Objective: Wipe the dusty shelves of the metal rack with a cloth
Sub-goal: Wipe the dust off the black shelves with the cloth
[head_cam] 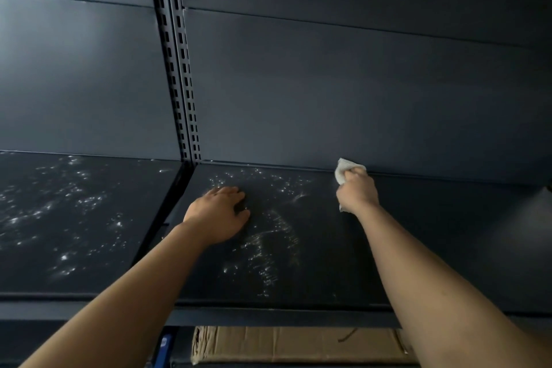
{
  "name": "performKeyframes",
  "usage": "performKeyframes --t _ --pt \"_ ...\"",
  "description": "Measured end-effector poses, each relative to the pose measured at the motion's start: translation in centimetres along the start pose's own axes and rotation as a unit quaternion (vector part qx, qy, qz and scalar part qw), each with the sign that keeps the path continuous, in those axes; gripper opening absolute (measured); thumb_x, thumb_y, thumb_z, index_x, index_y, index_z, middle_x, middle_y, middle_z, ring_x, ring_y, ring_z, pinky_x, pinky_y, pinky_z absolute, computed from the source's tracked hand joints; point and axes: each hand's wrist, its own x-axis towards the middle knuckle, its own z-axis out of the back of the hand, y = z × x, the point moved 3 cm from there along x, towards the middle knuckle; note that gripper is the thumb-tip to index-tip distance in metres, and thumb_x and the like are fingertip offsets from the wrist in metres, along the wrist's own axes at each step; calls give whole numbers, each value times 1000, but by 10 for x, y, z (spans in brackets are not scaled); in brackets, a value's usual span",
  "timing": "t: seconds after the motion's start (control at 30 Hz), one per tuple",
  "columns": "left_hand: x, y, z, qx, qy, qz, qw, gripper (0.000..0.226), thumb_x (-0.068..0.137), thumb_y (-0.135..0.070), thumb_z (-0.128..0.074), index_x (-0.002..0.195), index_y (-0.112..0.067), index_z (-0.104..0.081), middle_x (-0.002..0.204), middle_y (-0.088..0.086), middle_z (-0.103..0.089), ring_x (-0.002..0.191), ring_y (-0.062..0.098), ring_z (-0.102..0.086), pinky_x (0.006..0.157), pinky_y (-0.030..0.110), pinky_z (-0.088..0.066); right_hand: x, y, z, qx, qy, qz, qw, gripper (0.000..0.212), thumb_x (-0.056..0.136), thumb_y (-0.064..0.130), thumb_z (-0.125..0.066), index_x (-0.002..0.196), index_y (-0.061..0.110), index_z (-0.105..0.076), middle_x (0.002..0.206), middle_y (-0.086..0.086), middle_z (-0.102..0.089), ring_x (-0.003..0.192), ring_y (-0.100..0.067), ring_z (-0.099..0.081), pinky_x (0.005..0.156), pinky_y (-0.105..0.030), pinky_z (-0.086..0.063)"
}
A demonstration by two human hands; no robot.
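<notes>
A dark metal shelf (pixel 313 272) of the rack fills the middle, speckled with white dust at its left and centre. My right hand (pixel 357 191) grips a white cloth (pixel 343 172) pressed on the shelf at its back edge, against the back panel. The shelf area to the right of the cloth looks dark and free of specks. My left hand (pixel 219 213) rests palm down on the shelf's left part, fingers spread over the dust. A neighbouring shelf (pixel 74 218) to the left carries many white specks.
A slotted upright post (pixel 182 84) divides the two bays. Dark back panels (pixel 343 84) rise behind both shelves. Below the front lip lies a flattened cardboard box (pixel 292 343), with a blue item (pixel 164 346) beside it.
</notes>
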Motion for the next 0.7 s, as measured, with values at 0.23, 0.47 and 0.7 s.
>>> performKeyframes --t 0.23,0.47,0.7 --pt "-5 1 2 -5 17 -14 1000 60 94 -47 -44 148 -24 -30 157 -5 -25 145 20 -21 118 37 -20 -63 76 -27 34 68 244 967 51 85 7 -46 134 20 -51 143 -1 -46 132 -21 -41 107 -25 -33" --pt "-34 18 8 34 -17 -29 999 59 94 -48 -43 145 -21 -35 156 -1 -28 143 22 -26 119 36 -18 -85 33 17 164 -32 155 974 35 88 15 -52 121 19 -63 130 -2 -60 115 -23 -58 94 -26 -45" --pt "-58 34 10 49 10 -51 997 64 93 -51 -42 148 -20 -29 158 -3 -23 144 20 -23 118 35 -19 -109 -12 27 0 -41 31 999 46 84 4 -48 127 17 -54 139 -3 -47 117 -26 -53 84 -25 -44"
